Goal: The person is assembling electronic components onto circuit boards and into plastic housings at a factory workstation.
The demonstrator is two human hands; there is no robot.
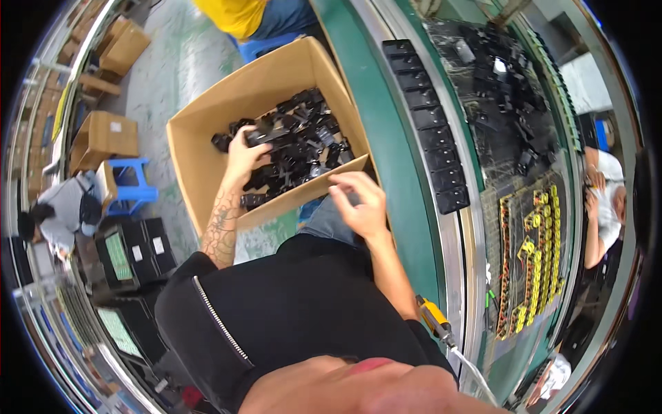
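A large open cardboard box [200, 162] stands in front of me, with a heap of shiny black plastic parts [303, 148] inside. My left hand [243, 155] reaches over its left side, thumb and fingers closed round a black plastic part [256, 137] at the heap's edge. The exact shape of that part is hard to make out. Close to the box's near right corner, my right hand [362, 205] hangs in the air, fingers bent and apart from the thumb, with nothing visible between them.
On the right runs a green bench [389, 131] with a row of black housings [427, 124] on a rail. Beyond lie loose black parts [510, 90] and yellow components [541, 269]. A yellow electric screwdriver [434, 317] is by my right arm. Blue stool [131, 186] and co-workers are around.
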